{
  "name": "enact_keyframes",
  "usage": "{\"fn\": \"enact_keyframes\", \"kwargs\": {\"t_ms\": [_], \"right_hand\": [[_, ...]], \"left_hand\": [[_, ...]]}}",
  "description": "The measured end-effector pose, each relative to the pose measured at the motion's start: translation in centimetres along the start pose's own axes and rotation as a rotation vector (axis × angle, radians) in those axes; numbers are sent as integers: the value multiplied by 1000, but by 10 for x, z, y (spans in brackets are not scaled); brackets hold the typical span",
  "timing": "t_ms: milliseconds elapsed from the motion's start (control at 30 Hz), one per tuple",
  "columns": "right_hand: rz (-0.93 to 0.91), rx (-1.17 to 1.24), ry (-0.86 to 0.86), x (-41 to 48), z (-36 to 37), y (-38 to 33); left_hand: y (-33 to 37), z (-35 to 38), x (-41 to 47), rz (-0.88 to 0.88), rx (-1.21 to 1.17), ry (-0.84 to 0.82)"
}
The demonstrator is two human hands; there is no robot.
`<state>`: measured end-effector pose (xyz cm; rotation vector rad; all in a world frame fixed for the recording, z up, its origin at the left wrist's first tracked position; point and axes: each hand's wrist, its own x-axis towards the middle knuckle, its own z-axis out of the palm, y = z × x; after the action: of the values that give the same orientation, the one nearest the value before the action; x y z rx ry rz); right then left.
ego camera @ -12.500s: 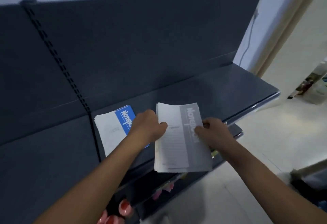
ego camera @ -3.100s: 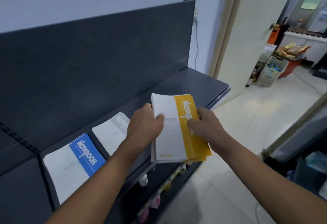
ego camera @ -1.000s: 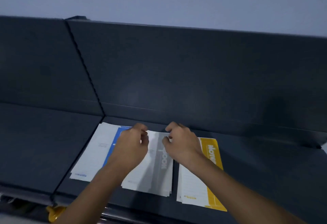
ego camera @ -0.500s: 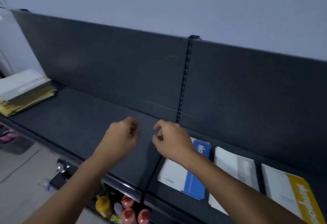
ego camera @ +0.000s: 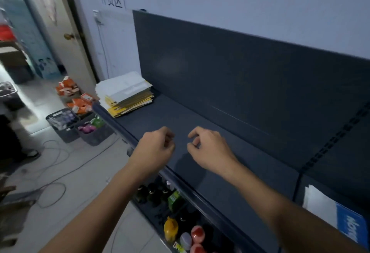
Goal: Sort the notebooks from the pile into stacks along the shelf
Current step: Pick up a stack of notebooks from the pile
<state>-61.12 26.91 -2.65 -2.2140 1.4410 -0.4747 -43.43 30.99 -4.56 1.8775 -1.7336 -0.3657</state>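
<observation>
A pile of notebooks point(ego camera: 125, 94) lies at the far left end of the dark grey shelf point(ego camera: 200, 132), a grey-and-white cover on top and yellow ones below. My left hand point(ego camera: 155, 147) and my right hand point(ego camera: 208, 148) hover side by side over the bare middle of the shelf, fingers loosely curled, holding nothing. Both are well right of the pile. A blue-and-white notebook stack point(ego camera: 340, 218) lies at the right edge of view, cut off by the frame.
Bottles point(ego camera: 186, 234) fill the lower shelf below my arms. Two dark baskets point(ego camera: 80, 126) and orange packets point(ego camera: 74, 96) sit on the floor at the left, with cables point(ego camera: 58, 162) trailing over the tiles. A door stands at the left.
My view has swung left along the shelf. The pile has come closer, the grey and yellow stacks have left the frame, and my empty hands have travelled left with it.
</observation>
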Motion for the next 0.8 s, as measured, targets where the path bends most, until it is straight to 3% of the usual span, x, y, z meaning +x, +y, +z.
{"fn": "enact_keyframes", "kwargs": {"t_ms": [533,800], "right_hand": [[-8,49,-53,217,90,-88],[63,23,-25,277,112,-105]], "left_hand": [[-157,-79,146,-75,34,65],[-208,-91,211,-16,52,-34]]}}
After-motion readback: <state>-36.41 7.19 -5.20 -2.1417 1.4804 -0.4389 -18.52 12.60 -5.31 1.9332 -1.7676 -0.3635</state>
